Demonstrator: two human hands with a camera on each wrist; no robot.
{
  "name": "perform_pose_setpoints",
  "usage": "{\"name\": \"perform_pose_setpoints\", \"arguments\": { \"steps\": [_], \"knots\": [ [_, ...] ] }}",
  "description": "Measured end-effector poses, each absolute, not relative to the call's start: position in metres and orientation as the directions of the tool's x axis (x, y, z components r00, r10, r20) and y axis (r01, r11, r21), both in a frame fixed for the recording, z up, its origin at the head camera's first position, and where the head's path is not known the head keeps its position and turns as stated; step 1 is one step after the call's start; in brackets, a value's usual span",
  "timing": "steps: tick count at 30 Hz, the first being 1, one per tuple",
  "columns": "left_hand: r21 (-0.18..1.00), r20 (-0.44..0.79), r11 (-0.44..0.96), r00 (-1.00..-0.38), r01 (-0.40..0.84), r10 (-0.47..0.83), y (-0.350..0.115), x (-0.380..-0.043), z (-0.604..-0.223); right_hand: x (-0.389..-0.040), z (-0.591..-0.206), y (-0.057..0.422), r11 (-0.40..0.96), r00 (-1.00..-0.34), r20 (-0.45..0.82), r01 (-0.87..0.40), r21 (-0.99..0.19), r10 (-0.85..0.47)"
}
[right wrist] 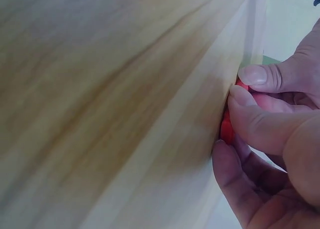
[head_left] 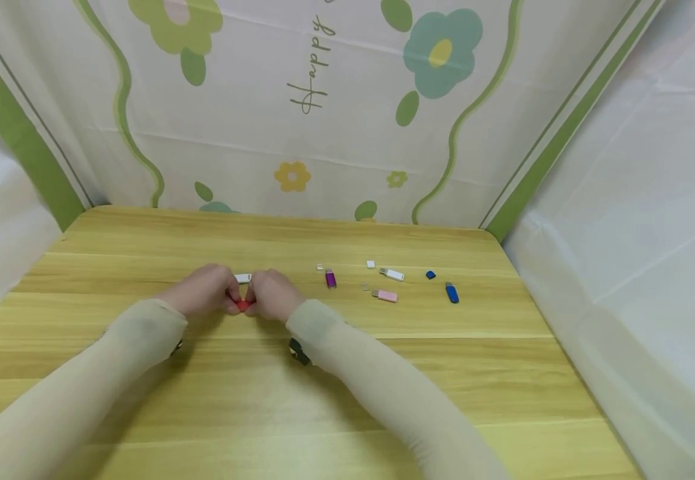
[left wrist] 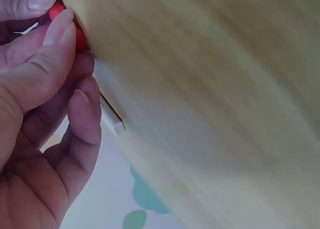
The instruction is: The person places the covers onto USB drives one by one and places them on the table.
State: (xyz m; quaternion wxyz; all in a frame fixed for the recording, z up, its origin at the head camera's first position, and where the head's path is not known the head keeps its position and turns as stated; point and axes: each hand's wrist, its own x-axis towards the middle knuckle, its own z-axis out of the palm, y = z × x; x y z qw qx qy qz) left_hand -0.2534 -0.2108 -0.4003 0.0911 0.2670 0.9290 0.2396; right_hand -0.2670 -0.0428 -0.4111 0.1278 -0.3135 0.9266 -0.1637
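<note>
Close to the table, my left hand (head_left: 206, 291) and right hand (head_left: 275, 295) meet at a small red USB stick (head_left: 243, 305). Each hand pinches it between thumb and fingers, one from either side. In the left wrist view, red plastic (left wrist: 80, 39) shows beside the thumb; the right wrist view shows more of the red body (right wrist: 227, 131) below the thumb tip. Fingers hide most of it, so I cannot tell whether its cap is on. Just behind the hands lies a white USB stick (head_left: 243, 278), partly covered by them.
To the right lie uncapped USB sticks: purple (head_left: 331, 279), white (head_left: 392, 274), pink (head_left: 385, 295) and blue (head_left: 452, 293). Near them are a clear cap (head_left: 320, 267), a white cap (head_left: 371, 265) and a blue cap (head_left: 430, 275). A printed curtain (head_left: 347, 147) hangs behind the wooden table (head_left: 263, 413).
</note>
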Motion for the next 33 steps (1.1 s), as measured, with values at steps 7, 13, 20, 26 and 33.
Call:
{"name": "perform_pose_setpoints", "arguments": {
  "steps": [7, 13, 20, 26, 33],
  "knots": [
    [0.463, -0.018, 0.747, -0.838, 0.477, 0.546, -0.208, -0.253, -0.399, -0.263, -0.407, -0.043, 0.766, -0.786, -0.138, -0.521, -0.376, -0.603],
    [0.443, -0.004, 0.751, -0.837, 0.489, 0.548, -0.207, -0.254, -0.4, -0.262, -0.405, -0.043, 0.763, -0.782, -0.141, -0.524, -0.379, -0.607],
    [0.383, -0.026, 0.781, -0.839, 0.494, 0.544, -0.2, -0.253, -0.394, -0.262, -0.406, -0.042, 0.755, -0.776, -0.126, -0.54, -0.373, -0.618],
    [0.382, -0.025, 0.784, -0.842, 0.489, 0.538, -0.199, -0.25, -0.393, -0.261, -0.408, -0.041, 0.75, -0.78, -0.114, -0.536, -0.387, -0.616],
    [0.358, -0.015, 0.79, -0.843, 0.498, 0.538, -0.197, -0.248, -0.389, -0.26, -0.407, -0.04, 0.744, -0.773, -0.104, -0.551, -0.377, -0.626]
  ]
}}
